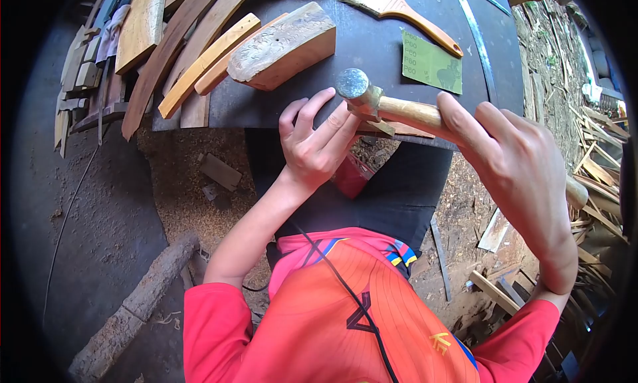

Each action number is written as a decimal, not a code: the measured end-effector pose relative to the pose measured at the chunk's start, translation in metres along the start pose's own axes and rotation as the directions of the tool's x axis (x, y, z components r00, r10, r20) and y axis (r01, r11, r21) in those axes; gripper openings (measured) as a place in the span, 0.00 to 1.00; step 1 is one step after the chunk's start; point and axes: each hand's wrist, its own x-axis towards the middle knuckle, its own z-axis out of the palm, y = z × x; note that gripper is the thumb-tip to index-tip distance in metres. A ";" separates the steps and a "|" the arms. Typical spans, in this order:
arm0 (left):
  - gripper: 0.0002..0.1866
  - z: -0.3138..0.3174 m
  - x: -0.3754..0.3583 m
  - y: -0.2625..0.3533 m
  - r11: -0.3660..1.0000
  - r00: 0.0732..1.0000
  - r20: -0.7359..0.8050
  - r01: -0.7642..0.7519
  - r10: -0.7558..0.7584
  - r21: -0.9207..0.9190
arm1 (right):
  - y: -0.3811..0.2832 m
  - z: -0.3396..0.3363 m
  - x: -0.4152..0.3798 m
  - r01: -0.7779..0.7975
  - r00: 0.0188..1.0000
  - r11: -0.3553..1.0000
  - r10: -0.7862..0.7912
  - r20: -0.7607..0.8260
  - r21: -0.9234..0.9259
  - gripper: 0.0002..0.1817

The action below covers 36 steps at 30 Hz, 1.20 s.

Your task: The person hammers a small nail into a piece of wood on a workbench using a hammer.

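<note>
Head view: The hammer [409,112] is at the near edge of the worktop [365,50], its head directed left. The hammer head covers part of a small wood piece [379,127]; the shape of that piece cannot be determined. The right hand [512,147] hides the middle of the handle; the handle end reappears at right, beside the wrist. The dark frame border cuts off the wood stock [143,27] at far left.

The right hand is closed around the handle, knuckles up, forearm rising from near right. The left hand [309,147] has its fingers directed far and right, fingertips partly hidden by the hammer head; its grip cannot be confirmed. A wood block [286,47] rests left of the hammer; sandpaper [432,62] and a brush [399,7] lie beyond it.
</note>
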 end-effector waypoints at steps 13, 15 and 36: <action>0.11 0.000 0.001 -0.010 0.996 0.996 -0.009 -0.092 0.092 -0.010 | 0.017 0.019 -0.006 0.086 0.990 0.990 -0.098 -0.100 -0.114 0.32; 0.12 0.000 0.001 -0.009 0.996 0.996 -0.015 -0.089 0.089 -0.012 | 0.033 0.042 -0.012 0.077 0.983 0.996 -0.070 -0.167 0.035 0.34; 0.16 -0.036 0.054 0.011 0.972 0.981 0.172 0.124 -0.089 -0.202 | 0.013 0.090 -0.039 -0.196 0.771 0.651 0.564 -0.295 0.733 0.29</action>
